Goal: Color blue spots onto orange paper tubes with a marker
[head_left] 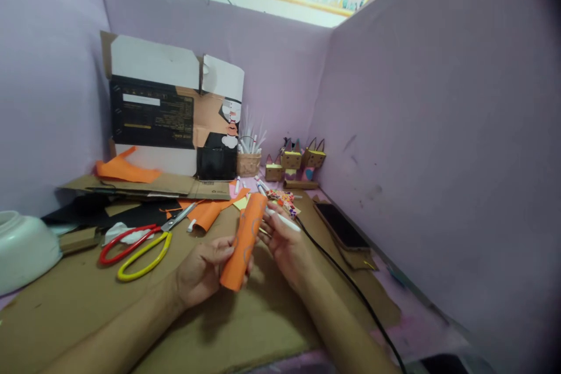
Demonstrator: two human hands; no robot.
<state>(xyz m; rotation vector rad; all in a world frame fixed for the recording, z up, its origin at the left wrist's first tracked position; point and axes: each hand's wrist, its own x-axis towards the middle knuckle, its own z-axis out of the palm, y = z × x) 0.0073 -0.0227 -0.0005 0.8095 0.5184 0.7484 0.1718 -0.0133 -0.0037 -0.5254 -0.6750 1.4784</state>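
My left hand is wrapped round the lower part of an orange paper tube, which is tilted with its top leaning right. Grey curved lines are drawn on the tube's side. In my right hand is a white marker, pinched between thumb and fingers near the tube's upper end. The marker's front end points at the tube; its tip is hard to make out. Left of my hands lie scissors with one red and one yellow handle, blades apart. Behind the tube is a curled piece of orange paper.
A white ceramic bowl stands at far left. An opened cardboard box leans at the back beside a basket of white markers. Small cardboard cat figures stand behind. A phone lies right, near a black cable.
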